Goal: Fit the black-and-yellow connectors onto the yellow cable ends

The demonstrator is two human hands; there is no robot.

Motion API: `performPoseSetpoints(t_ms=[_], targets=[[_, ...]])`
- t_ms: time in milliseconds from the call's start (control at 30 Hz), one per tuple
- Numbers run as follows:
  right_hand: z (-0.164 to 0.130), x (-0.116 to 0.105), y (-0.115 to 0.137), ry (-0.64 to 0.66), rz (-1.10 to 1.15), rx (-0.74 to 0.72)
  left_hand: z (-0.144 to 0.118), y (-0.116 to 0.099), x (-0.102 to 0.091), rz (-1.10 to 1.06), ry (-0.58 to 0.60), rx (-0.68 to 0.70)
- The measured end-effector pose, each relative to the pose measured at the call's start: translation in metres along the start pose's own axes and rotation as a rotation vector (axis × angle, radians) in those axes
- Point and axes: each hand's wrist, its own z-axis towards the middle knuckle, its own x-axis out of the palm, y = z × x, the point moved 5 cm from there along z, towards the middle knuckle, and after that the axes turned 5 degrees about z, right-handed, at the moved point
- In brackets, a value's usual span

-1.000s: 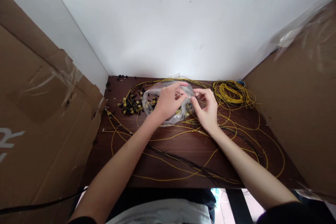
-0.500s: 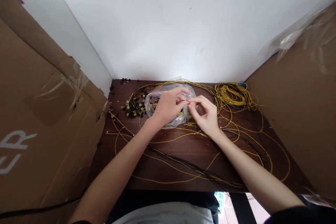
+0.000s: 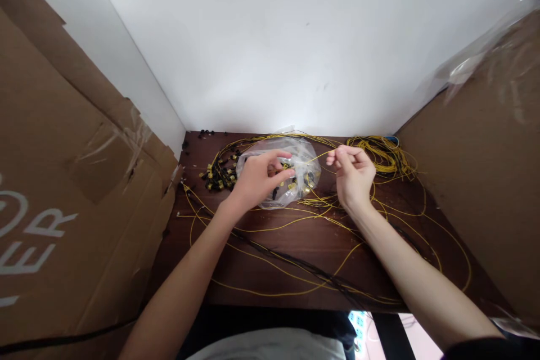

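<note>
Working over brown tabletop (image 3: 312, 241) | white wall (image 3: 270, 45) behind | right hand (image 3: 354, 177) pinching yellow wire (image 3: 318, 156) | left hand (image 3: 255, 180): grip unclear

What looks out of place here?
Several small black pieces lie near the back-left corner, apart from the black-and-yellow cluster. Loose yellow wires sprawl across the front, unlike the coiled bundle at right.

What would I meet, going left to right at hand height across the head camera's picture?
Cardboard with white lettering → pile of black and yellow connectors → left hand → thin yellow wire → right hand, pinching that wire in its fingers → coil of yellow wire → right-hand cardboard.
</note>
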Motion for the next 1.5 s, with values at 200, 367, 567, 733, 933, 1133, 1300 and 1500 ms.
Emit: performPoseSetpoints(t_ms=[200, 367, 567, 733, 933, 1133, 1300, 1500], targets=[[0.013, -0.010, -0.007, -0.115, 0.300, 0.283, -0.004, 0.016, -0.014, -0.301, 0.033, -0.095], [-0.013, 0.023, -0.010, 0.293, 0.220, 0.510, -0.006, 0.020, -0.010, -0.716, -0.032, -0.157], [-0.061, 0.054, -0.017, 0.817, -0.119, 0.606, -0.004, 0.025, -0.010, -1.024, -0.150, -0.183], [-0.069, 0.051, -0.026, 0.910, -0.145, 0.664, -0.005, 0.029, -0.014, -0.960, -0.241, -0.176], [-0.049, 0.043, -0.023, 0.636, -0.023, 0.579, -0.009, 0.019, -0.004, -0.522, -0.078, -0.069], [-0.044, 0.040, -0.019, 0.500, 0.075, 0.607, -0.013, 0.018, 0.008, -0.246, 0.069, 0.000], [-0.047, 0.042, -0.022, 0.523, 0.054, 0.628, -0.013, 0.018, 0.011, -0.353, 0.088, -0.042], [-0.049, 0.042, -0.023, 0.542, 0.032, 0.667, -0.011, 0.020, -0.001, -0.565, -0.102, -0.114]])
